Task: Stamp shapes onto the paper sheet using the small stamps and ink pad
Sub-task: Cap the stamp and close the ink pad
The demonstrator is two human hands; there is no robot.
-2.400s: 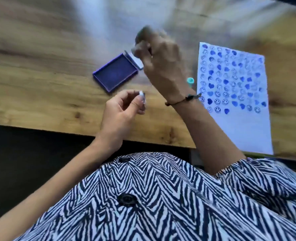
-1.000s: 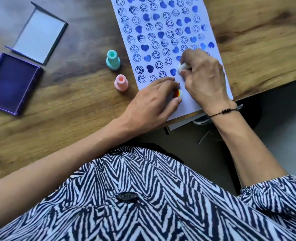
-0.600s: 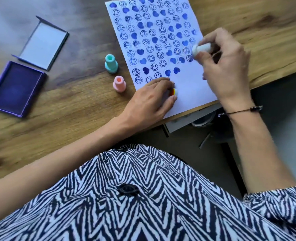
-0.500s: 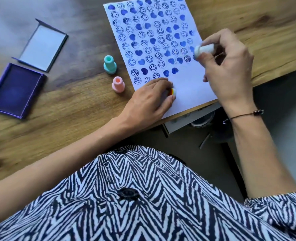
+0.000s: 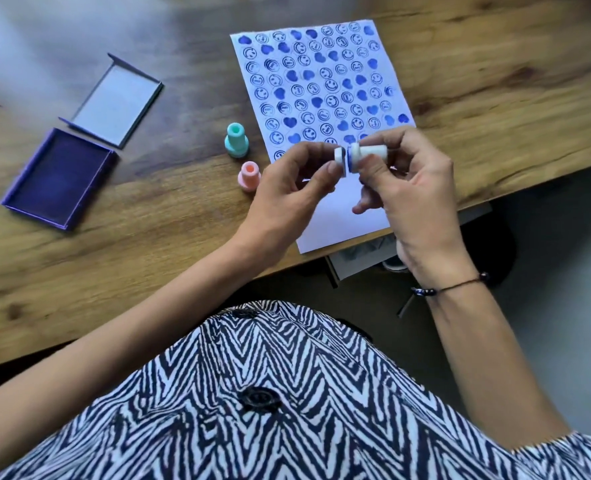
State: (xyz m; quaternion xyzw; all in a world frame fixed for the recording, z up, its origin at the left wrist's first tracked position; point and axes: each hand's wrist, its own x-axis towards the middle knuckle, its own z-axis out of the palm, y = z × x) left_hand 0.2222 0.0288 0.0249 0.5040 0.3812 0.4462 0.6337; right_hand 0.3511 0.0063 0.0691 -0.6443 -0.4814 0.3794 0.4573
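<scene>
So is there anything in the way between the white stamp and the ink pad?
The white stamp sits in the right hand, with the left hand, teal stamp and pink stamp between it and the open ink pad.

Bright daylight is received from the upper left, where a pale glare washes out the table (image 5: pixel 37 36). Soft shadows are cast beneath the hands. Slight blur is seen throughout. Straight edges are bowed toward the frame borders by wide-angle distortion.
</scene>
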